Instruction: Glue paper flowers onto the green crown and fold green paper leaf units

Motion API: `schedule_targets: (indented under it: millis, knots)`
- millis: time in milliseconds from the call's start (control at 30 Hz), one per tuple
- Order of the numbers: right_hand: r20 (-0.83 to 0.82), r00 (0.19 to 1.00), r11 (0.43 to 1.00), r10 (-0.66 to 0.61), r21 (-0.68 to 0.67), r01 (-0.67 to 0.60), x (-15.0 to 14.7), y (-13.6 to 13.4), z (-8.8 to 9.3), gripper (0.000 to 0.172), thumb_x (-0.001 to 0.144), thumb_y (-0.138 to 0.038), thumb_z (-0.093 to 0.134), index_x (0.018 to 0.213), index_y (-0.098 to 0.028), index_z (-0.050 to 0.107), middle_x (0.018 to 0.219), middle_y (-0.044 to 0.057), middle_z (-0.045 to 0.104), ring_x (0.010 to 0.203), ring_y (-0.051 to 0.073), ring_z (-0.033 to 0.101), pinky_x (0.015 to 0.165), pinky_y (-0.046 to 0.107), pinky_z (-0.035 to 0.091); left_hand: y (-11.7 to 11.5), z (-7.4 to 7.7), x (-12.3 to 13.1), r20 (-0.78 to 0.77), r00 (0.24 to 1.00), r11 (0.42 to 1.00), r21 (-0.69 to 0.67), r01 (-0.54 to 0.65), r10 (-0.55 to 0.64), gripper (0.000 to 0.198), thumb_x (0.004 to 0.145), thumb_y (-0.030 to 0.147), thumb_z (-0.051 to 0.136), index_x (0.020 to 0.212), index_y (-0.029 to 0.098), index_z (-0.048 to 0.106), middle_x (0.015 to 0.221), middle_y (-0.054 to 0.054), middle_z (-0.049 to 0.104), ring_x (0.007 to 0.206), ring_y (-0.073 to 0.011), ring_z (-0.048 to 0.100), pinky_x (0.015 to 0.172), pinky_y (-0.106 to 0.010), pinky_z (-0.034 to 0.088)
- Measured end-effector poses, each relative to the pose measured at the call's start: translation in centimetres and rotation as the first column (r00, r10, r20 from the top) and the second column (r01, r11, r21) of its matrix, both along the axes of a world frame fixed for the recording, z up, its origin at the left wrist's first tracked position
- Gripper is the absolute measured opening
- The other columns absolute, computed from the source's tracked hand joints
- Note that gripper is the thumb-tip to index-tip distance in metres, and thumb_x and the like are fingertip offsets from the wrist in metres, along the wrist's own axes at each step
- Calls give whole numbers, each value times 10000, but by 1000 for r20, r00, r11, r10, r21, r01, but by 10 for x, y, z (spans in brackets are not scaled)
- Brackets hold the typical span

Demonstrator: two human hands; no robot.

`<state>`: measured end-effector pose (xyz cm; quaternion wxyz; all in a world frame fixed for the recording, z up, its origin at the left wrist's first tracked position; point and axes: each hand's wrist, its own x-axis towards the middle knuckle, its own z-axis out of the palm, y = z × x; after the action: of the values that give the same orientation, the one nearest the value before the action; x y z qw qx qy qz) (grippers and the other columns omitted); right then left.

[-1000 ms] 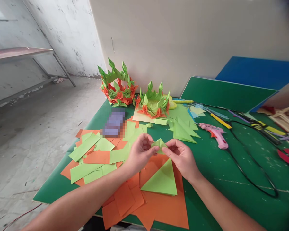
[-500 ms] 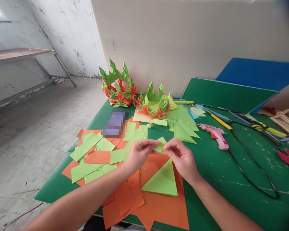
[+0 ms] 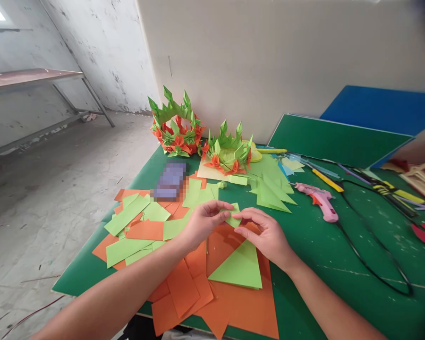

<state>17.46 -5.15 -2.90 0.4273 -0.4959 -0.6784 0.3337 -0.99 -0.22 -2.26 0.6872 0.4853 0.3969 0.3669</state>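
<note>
A small folded piece of light-green paper is held above the orange sheets, in front of me. My left hand pinches its left side between thumb and fingers. At its right side is my right hand, fingertips on the paper and thumb lower, by the bottom corner. Fingers partly cover the piece, so its exact folds are hard to see. Below my hands, a larger green paper triangle lies on a big orange sheet.
Green and orange paper pieces spread over the left of the green table. Two folded-paper crowns stand at the back. A pink glue gun with a black cord lies right, near a yellow-handled tool. A blurred-out object lies left.
My right hand's thumb has come away from its fingers and dropped lower. The small green piece has turned and shifted slightly left, still in my left hand's pinch.
</note>
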Motion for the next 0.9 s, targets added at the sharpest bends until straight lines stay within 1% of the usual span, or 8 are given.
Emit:
schedule_targets:
  millis: [133,267,333,433,600,700,767,900]
  knots:
    - [31,999,998,-33,48,31,1,0,-5,175,829,-345,697,987,-281,737,1000,47,650,959,201,629,856,327,529,1,-2,-2,-71,997,999,31,16,-14,260,727,370,750,900,177,736,872,-35,719,754,-123,619,772,-275,495]
    - [49,997,988,-66,140,59,2,0,-6,131,837,-366,686,931,-310,759,1053,55,593,999,218,598,870,367,520,0,2,-1,-149,989,995,92,34,-20,256,753,371,716,908,169,742,895,-59,727,749,-142,633,762,-295,505]
    - [58,994,982,-91,171,80,1,0,-5,104,842,-364,680,864,-305,762,1017,57,559,969,216,585,852,374,517,-2,3,0,-192,981,992,111,53,-31,240,754,359,711,902,172,741,867,-58,730,741,-146,636,733,-287,506]
    - [80,989,977,-127,180,111,0,1,-4,141,857,-368,659,787,-273,738,914,50,520,887,206,573,817,371,508,-4,2,2,-239,969,989,115,96,-66,249,747,359,708,919,181,737,811,-49,727,715,-151,632,658,-268,495]
    - [96,984,975,-149,179,130,-1,1,-5,165,867,-370,646,762,-245,678,857,41,546,844,198,574,755,330,485,-7,1,4,-237,968,989,97,112,-86,295,725,364,718,963,191,719,841,-48,720,655,-142,612,570,-248,463]
    - [90,990,974,-108,207,87,1,1,-4,109,848,-356,674,812,-256,692,855,36,566,862,201,584,776,327,479,-6,4,2,-224,972,995,59,83,-68,283,721,335,724,961,186,713,877,-46,718,709,-143,618,650,-262,476]
    - [84,995,979,-48,200,31,3,2,-3,90,832,-347,697,880,-271,708,890,35,583,893,202,594,809,330,482,-4,6,0,-182,981,998,-9,67,-67,271,724,316,724,956,177,712,896,-47,715,750,-138,621,727,-273,476]
    - [47,999,994,15,106,-20,5,2,-2,101,865,-326,656,937,-285,714,941,39,599,914,194,612,814,322,503,0,6,-5,-118,989,991,-109,80,-93,261,726,287,727,948,150,713,868,-57,704,723,-127,621,777,-295,469]
